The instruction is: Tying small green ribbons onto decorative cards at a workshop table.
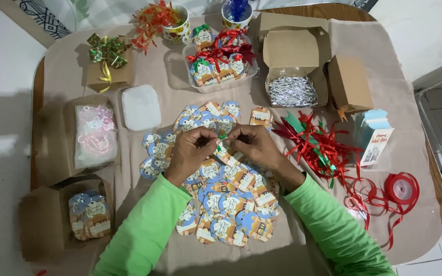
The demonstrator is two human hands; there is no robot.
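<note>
Hands [224, 145] together over tag pile [226, 199], mid-table.

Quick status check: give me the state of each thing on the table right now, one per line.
Left hand: pinching the green ribbon on a tag.
Right hand: pinching the same ribbon.
Green ribbon: held between both hands.
Loose tags: spread flat, no ribbons.
Clear tray: open, holds ribboned tags.
Box of silver ties: lid up.
Closed brown box: shut.
Red ribbon spool: partly unwound.
</note>
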